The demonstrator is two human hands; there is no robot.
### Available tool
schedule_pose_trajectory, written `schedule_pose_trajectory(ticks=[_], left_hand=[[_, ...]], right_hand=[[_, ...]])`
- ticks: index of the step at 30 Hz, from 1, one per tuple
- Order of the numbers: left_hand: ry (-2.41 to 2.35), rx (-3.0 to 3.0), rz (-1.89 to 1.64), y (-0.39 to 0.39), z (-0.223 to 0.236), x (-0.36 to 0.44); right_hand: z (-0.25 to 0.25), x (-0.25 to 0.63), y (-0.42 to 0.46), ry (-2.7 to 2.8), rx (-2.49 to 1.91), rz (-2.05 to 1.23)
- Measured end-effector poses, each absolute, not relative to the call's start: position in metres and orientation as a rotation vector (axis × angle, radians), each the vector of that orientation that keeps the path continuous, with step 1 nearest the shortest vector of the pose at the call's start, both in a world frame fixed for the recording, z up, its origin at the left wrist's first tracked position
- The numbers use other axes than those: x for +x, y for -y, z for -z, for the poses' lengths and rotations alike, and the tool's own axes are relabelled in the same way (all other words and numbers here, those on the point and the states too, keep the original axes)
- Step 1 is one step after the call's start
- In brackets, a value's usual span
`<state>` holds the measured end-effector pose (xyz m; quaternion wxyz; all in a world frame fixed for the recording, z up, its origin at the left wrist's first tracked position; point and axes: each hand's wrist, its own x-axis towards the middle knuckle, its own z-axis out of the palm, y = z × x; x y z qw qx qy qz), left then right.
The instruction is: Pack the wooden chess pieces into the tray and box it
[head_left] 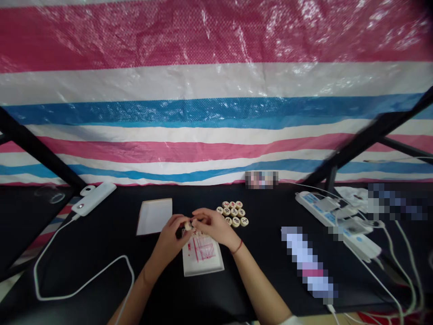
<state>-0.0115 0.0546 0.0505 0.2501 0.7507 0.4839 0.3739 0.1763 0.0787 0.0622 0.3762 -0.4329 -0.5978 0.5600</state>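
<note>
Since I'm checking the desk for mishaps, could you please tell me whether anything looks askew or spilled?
Mainly the leftmost cable looks untidy, looping loosely and apparently crossing the left forearm; the grouped pieces sit in rows, nothing spilled.

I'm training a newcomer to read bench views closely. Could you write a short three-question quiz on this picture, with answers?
1. True or false: the left hand and right hand come together at the near edge of the white container.
2. What colour are the markings on the farthest row of round pieces?
A) green
B) red
C) blue
3. Fill in the blank, as the person sees it: the shallow white tray lies farther back and to the ____ of the white container.

Key:
1. False; they meet by its far edge.
2. B
3. left
</note>
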Motion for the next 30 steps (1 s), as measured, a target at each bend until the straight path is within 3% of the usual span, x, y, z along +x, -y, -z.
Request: schedule_pose_trajectory(ticks=[6,14,30], left_hand=[[-1.257,2.031,-0.923,-0.026,-0.037,-0.029],[-1.305,2.465,-0.76,-0.019,-0.019,-0.027],[-1.552,2.228,-0.549,-0.02,-0.038,-0.02]], right_hand=[[-0.052,0.184,-0.071,1.309,-1.113,-1.527],[-0.052,0.185,-0.054,1.299,-1.104,-1.564],[-0.046,0.157,-0.023,2.072,-1.101,-0.747]])
